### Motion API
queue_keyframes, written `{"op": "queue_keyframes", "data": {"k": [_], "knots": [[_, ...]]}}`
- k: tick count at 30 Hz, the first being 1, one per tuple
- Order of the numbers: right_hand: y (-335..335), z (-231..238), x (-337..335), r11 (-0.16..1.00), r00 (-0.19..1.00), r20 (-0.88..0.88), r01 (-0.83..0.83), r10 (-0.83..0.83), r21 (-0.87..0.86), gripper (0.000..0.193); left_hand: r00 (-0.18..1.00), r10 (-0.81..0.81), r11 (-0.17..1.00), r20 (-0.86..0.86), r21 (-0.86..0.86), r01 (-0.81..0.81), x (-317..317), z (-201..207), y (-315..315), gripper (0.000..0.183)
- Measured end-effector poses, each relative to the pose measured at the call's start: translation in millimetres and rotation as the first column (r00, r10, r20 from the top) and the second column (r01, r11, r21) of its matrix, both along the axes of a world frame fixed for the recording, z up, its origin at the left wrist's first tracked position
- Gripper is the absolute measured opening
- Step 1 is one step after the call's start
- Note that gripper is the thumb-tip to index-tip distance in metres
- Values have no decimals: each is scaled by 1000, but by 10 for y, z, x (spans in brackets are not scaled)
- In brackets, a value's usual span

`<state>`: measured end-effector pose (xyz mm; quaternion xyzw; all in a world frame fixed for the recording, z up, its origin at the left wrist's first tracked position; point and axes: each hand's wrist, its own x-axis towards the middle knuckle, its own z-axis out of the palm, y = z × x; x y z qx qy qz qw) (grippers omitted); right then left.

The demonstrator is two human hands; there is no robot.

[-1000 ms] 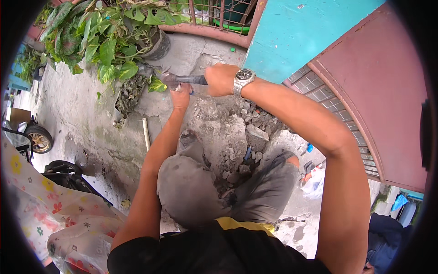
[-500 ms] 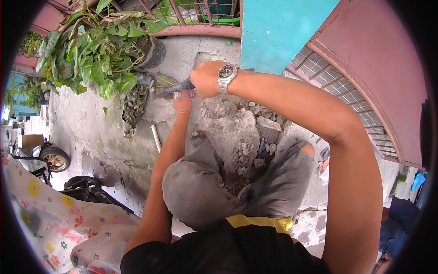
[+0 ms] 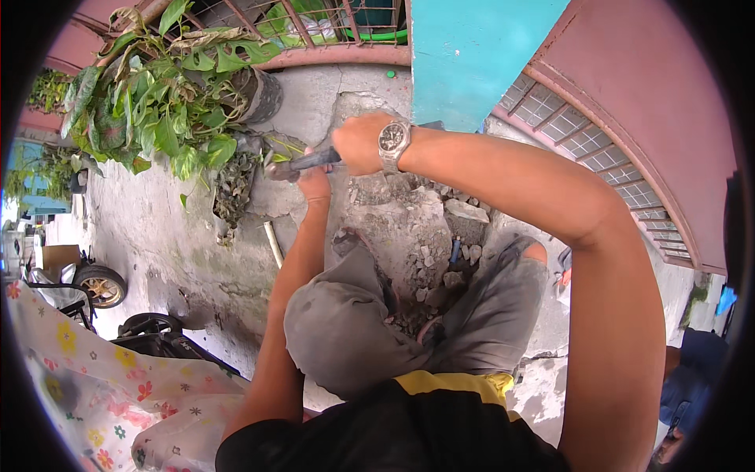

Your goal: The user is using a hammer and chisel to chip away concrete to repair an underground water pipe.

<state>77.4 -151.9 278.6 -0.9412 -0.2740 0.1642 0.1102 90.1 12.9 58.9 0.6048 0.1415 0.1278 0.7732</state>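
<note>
My right hand [image 3: 359,143], with a metal watch [image 3: 392,138] on its wrist, is closed round the dark handle of a hammer [image 3: 313,159]. The hammer's head points left, and its butt shows beyond my wrist. Just below the handle is my left hand [image 3: 315,184], its fingers curled and a fingertip showing above the handle. What it grips is hidden behind the hammer. Both hands are over broken concrete [image 3: 393,206] in front of my knees. Loose rubble and a short blue pipe [image 3: 455,251] lie in the dug-out part between my legs.
A leafy potted plant [image 3: 165,118] stands at the upper left, with dried leaves [image 3: 233,189] beside it. A pale stick [image 3: 274,243] lies near my left forearm. Ahead are a turquoise post [image 3: 480,55] and pink grilled walls. A flowered plastic cover [image 3: 118,385] is at lower left; another person [image 3: 692,377] is at lower right.
The hammer's head has shifted slightly right and now crosses over my left hand. My left hand has moved a little lower, and the whole view has shifted slightly.
</note>
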Motion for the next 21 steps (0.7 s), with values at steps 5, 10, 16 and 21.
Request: {"op": "queue_keyframes", "data": {"k": [5,10,16,21], "knots": [[210,651,-8,981,939,283,-191,196,-43,18,933,-63,983,354,-140,119,-17,-566,685,26],[687,1855,-339,783,864,503,-305,-12,543,18,968,18,954,252,284,-91,-108,29,125,27],[71,-90,-12,993,993,78,-90,83,79,19,999,-37,966,32,255,28,-111,-3,111,29],[358,710,-39,964,943,325,-144,65,224,13,973,-130,983,193,156,101,11,-583,514,34]]}}
